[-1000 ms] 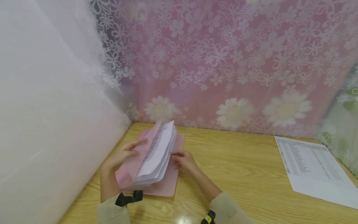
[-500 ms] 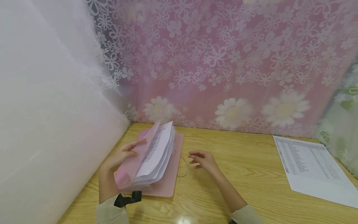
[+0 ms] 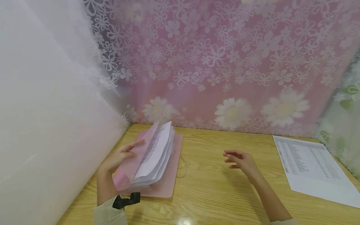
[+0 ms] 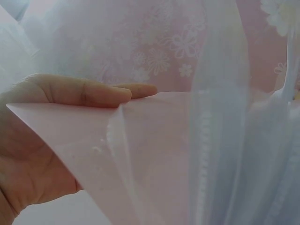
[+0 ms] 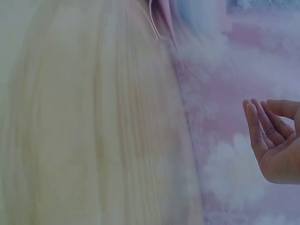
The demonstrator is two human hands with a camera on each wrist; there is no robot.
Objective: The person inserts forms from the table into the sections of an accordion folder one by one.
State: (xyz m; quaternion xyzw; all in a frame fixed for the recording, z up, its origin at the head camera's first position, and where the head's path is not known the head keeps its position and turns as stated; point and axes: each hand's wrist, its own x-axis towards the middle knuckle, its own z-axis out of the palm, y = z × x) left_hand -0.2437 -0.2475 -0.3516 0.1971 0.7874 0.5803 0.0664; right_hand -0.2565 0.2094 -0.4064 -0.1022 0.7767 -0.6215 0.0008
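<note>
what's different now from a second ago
The right hand has left the edge of the pages and moved right across the table, toward the loose sheet, holding nothing. The left hand still holds the raised pink cover; pages and sheet stay put.

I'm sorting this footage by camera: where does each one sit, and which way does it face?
Head: on the head, looking forward and down at the pink folder, printed sheet and table; left hand, right hand and forearms show.
Left wrist: on that wrist, looking along the left hand at the folder's raised cover; only this hand shows.
Right wrist: on that wrist, looking across the table toward the flowered backdrop; the right hand shows.
Head and left wrist share the left hand.
</note>
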